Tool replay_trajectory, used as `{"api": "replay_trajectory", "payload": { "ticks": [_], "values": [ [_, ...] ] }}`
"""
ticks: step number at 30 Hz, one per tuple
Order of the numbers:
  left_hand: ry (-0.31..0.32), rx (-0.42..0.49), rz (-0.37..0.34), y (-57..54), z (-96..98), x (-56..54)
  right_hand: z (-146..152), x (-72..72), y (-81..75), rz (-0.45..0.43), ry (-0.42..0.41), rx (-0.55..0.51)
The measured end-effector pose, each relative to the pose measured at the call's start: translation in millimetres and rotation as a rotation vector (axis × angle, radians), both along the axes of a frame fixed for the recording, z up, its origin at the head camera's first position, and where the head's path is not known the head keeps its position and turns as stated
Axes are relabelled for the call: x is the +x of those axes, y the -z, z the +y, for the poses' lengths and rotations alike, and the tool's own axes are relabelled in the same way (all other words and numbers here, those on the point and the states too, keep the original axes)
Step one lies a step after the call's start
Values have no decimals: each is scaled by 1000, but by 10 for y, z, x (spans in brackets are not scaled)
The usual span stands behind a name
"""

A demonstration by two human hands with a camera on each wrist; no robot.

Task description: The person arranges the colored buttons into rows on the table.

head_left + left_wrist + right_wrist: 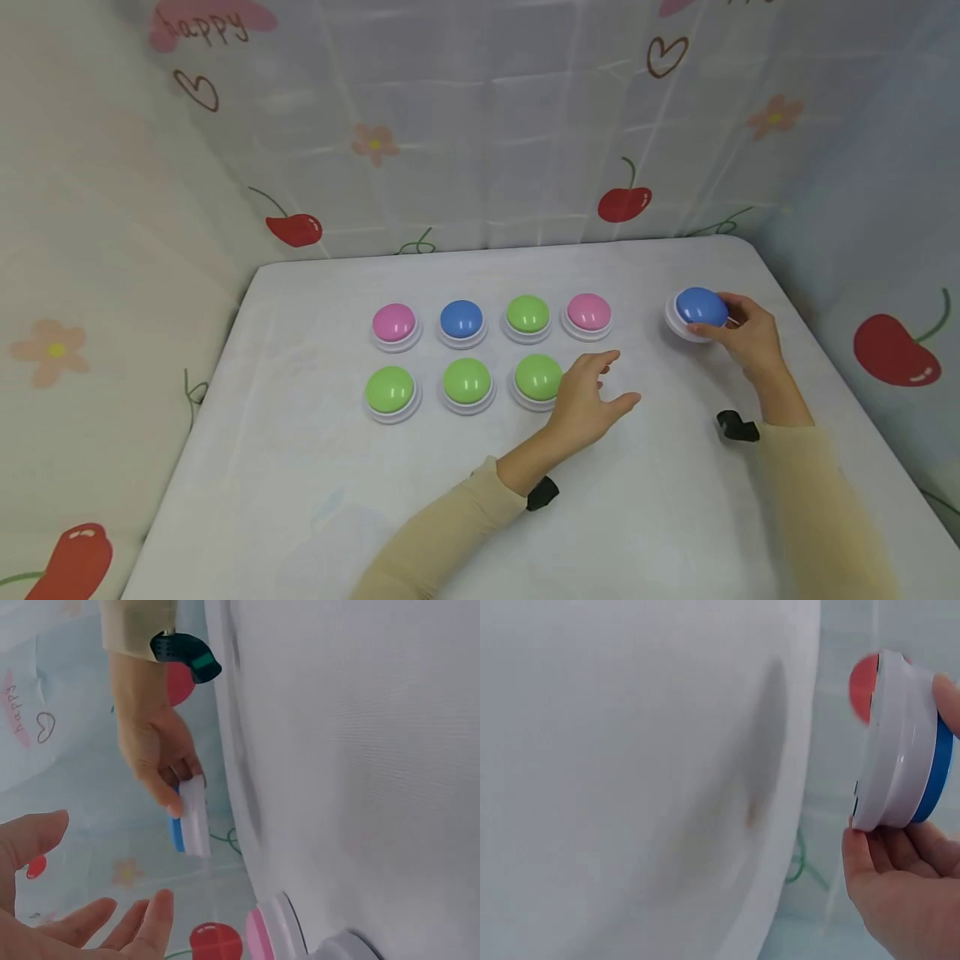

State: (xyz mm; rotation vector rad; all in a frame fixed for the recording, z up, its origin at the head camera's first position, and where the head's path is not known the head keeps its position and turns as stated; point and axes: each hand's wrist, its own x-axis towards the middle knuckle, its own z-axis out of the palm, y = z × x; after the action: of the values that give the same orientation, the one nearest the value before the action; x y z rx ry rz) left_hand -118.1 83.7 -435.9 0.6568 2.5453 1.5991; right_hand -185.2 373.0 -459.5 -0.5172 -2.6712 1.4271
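Note:
My right hand [750,337] grips a blue push button [701,307] with a white base, thumb on one side and fingers on the other. In the right wrist view the button's white base [896,742] is held up off the table, its underside turned toward the tabletop. My left hand [588,400] hovers with thumb and fingers spread and nothing between them, partly covering the rightmost green button [537,377] of the near row. Beyond it sits a pink button [588,312], at the right end of the far row.
The far row also has a pink button [393,322], a blue button [461,320] and a green button [527,314]. Two more green ones stand in the near row, including the left green button [389,390]. A printed curtain [480,125] borders the white table [300,475].

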Motion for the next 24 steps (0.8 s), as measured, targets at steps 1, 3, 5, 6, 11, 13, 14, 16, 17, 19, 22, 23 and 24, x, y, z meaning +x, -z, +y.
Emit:
{"api": "replay_trajectory", "payload": {
  "ticks": [1, 3, 5, 6, 11, 13, 14, 16, 17, 19, 22, 23, 24],
  "values": [
    [-17, -19, 7, 2, 42, -19, -71, 37, -17, 18, -39, 6],
    [-54, -54, 8, 19, 112, -58, -187, 108, -44, 69, -130, 22],
    [-90, -72, 0, 46, 163, -96, -291, 186, -76, 129, -234, 32],
    [-106, -79, -3, 62, 182, -111, -341, 223, -85, 147, -267, 46],
    [-148, -72, 13, 183, 259, -131, -518, 390, -88, 194, -416, 44],
    [-154, -62, 14, 240, 286, -119, -552, 438, -74, 199, -463, 33],
    [-154, -54, 5, 264, 293, -108, -567, 457, -67, 202, -485, 27],
    [-153, -37, -1, 316, 305, -91, -590, 484, -50, 198, -522, 19],
    [-154, -32, 1, 335, 309, -80, -600, 492, -43, 193, -537, 16],
    [-159, -19, 5, 369, 316, -64, -614, 503, -27, 186, -564, -3],
    [-180, -19, 18, 401, 326, -47, -632, 495, 7, 172, -589, -31],
    [-190, -21, 21, 408, 331, -44, -638, 485, 24, 165, -593, -33],
    [-199, -20, 19, 415, 335, -43, -644, 473, 42, 161, -596, -36]
  ]
}}
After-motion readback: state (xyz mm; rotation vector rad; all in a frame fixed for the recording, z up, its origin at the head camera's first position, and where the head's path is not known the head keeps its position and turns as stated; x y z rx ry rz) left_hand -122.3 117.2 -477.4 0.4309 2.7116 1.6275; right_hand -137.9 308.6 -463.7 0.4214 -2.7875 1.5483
